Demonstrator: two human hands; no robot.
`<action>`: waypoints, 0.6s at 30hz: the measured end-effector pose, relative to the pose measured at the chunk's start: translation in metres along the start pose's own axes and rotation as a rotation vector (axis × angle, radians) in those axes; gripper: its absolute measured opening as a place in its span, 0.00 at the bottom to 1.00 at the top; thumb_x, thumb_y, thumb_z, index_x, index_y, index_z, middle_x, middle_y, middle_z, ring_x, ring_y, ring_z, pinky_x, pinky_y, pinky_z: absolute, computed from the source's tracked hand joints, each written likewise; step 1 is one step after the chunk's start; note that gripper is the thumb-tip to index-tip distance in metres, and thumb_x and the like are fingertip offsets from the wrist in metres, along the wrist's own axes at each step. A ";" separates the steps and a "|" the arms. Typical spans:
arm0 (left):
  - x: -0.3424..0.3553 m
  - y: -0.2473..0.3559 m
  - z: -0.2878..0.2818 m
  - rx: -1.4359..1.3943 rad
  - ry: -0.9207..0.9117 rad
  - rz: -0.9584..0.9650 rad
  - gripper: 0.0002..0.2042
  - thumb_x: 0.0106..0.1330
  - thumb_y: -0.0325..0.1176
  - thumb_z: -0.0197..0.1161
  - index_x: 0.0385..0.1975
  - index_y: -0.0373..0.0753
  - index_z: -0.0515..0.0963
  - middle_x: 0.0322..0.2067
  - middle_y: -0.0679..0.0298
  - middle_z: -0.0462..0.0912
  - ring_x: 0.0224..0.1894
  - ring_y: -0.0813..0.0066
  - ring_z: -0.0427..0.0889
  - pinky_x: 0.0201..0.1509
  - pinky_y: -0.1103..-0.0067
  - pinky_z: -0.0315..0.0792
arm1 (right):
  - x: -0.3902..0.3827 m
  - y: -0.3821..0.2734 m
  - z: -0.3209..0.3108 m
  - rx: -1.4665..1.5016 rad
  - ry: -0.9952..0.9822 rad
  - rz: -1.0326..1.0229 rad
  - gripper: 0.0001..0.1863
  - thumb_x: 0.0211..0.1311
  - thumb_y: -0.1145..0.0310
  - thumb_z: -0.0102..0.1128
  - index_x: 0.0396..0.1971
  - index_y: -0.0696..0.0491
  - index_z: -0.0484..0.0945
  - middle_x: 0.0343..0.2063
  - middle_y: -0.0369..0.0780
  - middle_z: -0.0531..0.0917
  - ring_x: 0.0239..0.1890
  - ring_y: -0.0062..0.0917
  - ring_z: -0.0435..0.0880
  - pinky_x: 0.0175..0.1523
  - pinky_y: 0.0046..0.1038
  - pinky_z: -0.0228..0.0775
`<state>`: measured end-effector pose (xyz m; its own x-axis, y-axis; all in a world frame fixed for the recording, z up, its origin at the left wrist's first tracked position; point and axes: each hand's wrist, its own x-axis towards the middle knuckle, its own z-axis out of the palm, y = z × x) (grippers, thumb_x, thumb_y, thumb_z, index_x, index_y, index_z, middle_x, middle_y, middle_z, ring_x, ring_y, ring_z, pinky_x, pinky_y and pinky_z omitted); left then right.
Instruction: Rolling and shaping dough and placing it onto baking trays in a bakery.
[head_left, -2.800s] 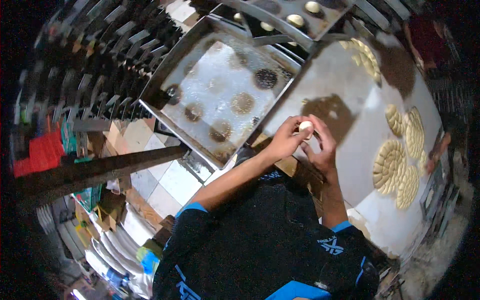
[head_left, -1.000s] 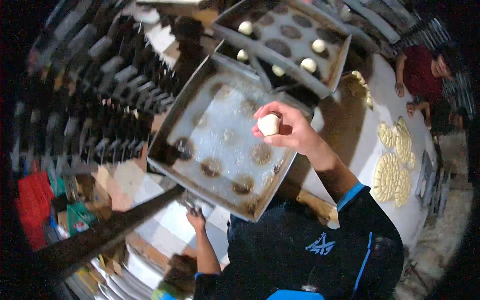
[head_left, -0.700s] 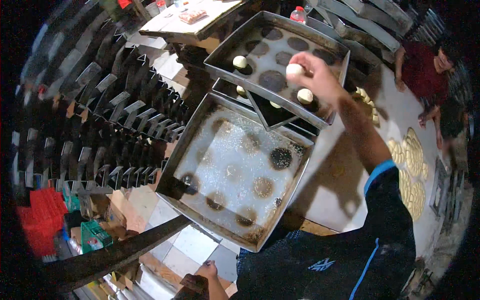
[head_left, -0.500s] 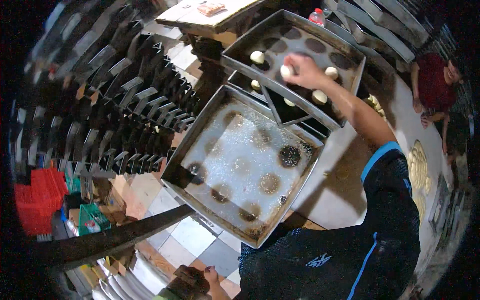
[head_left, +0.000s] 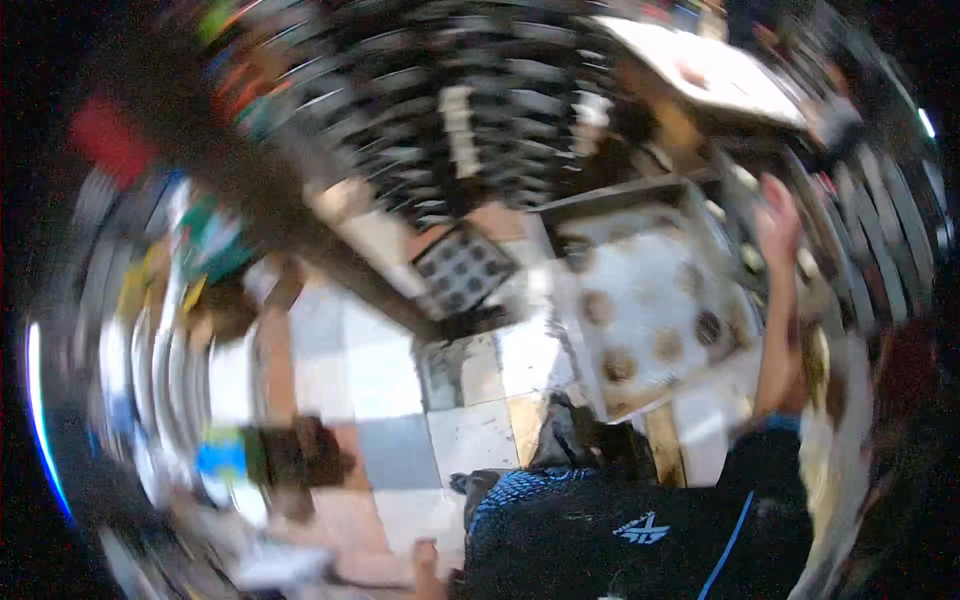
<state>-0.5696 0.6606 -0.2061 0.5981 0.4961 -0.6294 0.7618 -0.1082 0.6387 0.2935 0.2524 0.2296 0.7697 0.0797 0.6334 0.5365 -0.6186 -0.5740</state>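
Observation:
My right hand (head_left: 778, 225) reaches out at the right, over the edge of a baking tray (head_left: 760, 165) that is partly hidden behind it. Motion smears its fingers, and no dough ball shows clearly in it. Pale dough balls (head_left: 750, 258) sit close around this hand, blurred. Left of it lies a large square tray (head_left: 583, 345), its pale floor dusted and marked with round brown stains. Low in the picture, my left hand (head_left: 427, 562) is only partly in view beside my dark shirt; its fingers are mostly hidden.
A dark beam (head_left: 350, 260) slants across the left, above the tiled floor. A small tray with dark round marks (head_left: 464, 268) lies beyond its lower end. Racks of metal trays (head_left: 520, 90) fill the back. A pale-topped table (head_left: 720, 75) stands far right.
The whole view has swung left, so trays and racks sit further right. My right hand has moved off the dough ball tray's middle; the ball it held no longer shows clearly.

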 end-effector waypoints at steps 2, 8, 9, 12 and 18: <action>-0.008 -0.032 0.034 0.336 0.226 -0.202 0.11 0.62 0.35 0.51 0.34 0.44 0.82 0.33 0.58 0.84 0.37 0.58 0.81 0.46 0.62 0.74 | -0.066 -0.088 0.039 -0.064 0.102 -0.268 0.18 0.57 0.74 0.56 0.48 0.63 0.75 0.44 0.46 0.81 0.47 0.32 0.79 0.55 0.32 0.69; -0.037 -0.074 -0.063 0.135 0.411 -0.417 0.28 0.54 0.55 0.59 0.41 0.33 0.79 0.48 0.46 0.78 0.50 0.49 0.77 0.55 0.64 0.71 | -0.368 -0.371 0.244 0.578 -0.712 -0.065 0.11 0.59 0.65 0.57 0.36 0.56 0.76 0.28 0.40 0.77 0.30 0.26 0.75 0.40 0.29 0.70; -0.030 -0.122 -0.056 0.190 0.358 -0.430 0.27 0.54 0.55 0.59 0.42 0.34 0.79 0.48 0.46 0.78 0.50 0.49 0.77 0.55 0.63 0.71 | -0.417 -0.355 0.293 0.130 -1.149 -0.476 0.16 0.56 0.63 0.61 0.42 0.53 0.76 0.35 0.42 0.78 0.33 0.32 0.76 0.41 0.34 0.71; 0.007 -0.126 -0.058 0.140 0.251 -0.268 0.24 0.55 0.51 0.58 0.41 0.38 0.80 0.48 0.48 0.79 0.50 0.50 0.77 0.57 0.64 0.70 | -0.546 -0.365 0.365 0.144 -1.974 -1.025 0.29 0.49 0.53 0.69 0.50 0.52 0.76 0.25 0.43 0.82 0.27 0.31 0.82 0.33 0.33 0.73; 0.011 -0.036 -0.119 -0.588 0.706 -0.157 0.19 0.51 0.43 0.64 0.39 0.38 0.80 0.41 0.49 0.81 0.47 0.51 0.79 0.52 0.65 0.72 | -0.635 -0.263 0.446 -0.266 -1.968 0.188 0.11 0.55 0.63 0.55 0.27 0.56 0.76 0.17 0.41 0.74 0.17 0.30 0.74 0.22 0.37 0.72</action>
<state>-0.6200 0.7722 -0.1827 0.0618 0.8978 -0.4361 0.4574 0.3629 0.8119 -0.1818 0.7133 -0.2529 0.1534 0.4902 -0.8580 0.5056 -0.7850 -0.3581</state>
